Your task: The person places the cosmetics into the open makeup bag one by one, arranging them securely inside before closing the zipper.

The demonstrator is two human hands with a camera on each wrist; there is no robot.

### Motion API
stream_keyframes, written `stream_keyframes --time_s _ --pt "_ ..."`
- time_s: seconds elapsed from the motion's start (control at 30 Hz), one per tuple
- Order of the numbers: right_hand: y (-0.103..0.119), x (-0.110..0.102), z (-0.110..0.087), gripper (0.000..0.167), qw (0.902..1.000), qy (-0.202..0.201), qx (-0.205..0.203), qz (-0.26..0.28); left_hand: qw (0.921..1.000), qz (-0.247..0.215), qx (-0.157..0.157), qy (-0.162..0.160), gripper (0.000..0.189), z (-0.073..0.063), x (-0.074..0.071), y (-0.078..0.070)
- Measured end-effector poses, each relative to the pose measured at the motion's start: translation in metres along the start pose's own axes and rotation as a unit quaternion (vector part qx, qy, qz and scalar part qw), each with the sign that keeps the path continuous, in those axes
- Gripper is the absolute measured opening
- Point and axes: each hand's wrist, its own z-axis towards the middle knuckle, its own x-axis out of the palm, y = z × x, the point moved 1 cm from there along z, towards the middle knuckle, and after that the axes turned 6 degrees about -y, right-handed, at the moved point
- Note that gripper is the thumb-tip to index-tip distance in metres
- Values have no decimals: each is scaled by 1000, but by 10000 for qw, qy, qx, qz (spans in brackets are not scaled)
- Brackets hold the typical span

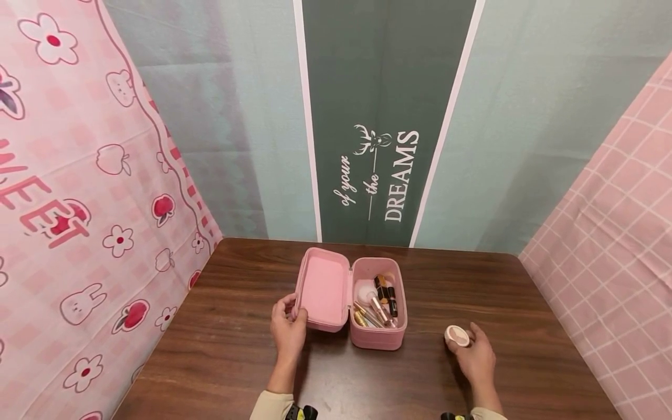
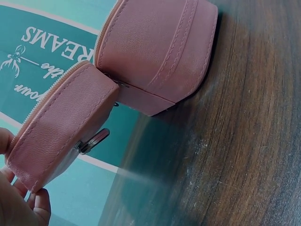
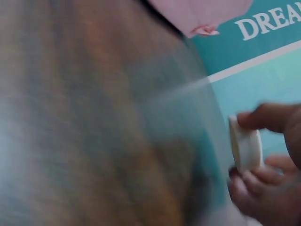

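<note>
A pink zippered makeup case [image 1: 378, 339] stands on the table with its lid [image 1: 322, 286] swung out to the left. My left hand [image 1: 289, 329] grips the lid's outer corner, thumb on the near rim. In the left wrist view the lid [image 2: 61, 122] is seen from outside, with a metal handle fitting on it. Inside the case lie a lipstick [image 1: 392, 300], gold-capped tubes [image 1: 360, 318] and a round white item [image 1: 366, 289]. To the right of the case, my right hand [image 1: 478, 356] pinches a small round white compact [image 1: 457, 335] by its edge, over the table.
The dark wood table [image 1: 236, 361] ends at a green printed curtain [image 1: 388, 87] behind. A pink patterned cloth [image 1: 94, 233] hangs at the left and a pink checked one [image 1: 619, 233] at the right.
</note>
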Motion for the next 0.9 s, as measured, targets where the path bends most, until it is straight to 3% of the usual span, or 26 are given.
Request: stream_keyframes --time_s 0.13,0.27,0.37,0.5,0.6,0.73,0.9 --pt "4 2 5 68 9965 151 -250 780 10000 34 18 -21 32 0 -1 -1" --pt "7 7 4 69 9808 -72 -333 1919 10000 19 59 -39 32 0 -1 -1" --pt "8 10 3 69 9722 -214 -352 2303 10000 -4 62 -23 32 0 -1 0" --pt "12 12 5 68 9770 -181 -378 2093 10000 0 44 -9 32 0 -1 1" --pt "22 10 11 65 9875 28 -550 1477 10000 -10 36 -18 33 1 -1 2" --pt "42 6 21 62 9930 316 -646 938 10000 -52 14 11 33 2 -1 3" --pt "67 3 31 61 9918 630 -524 979 9999 -97 -40 74 33 1 -1 2"
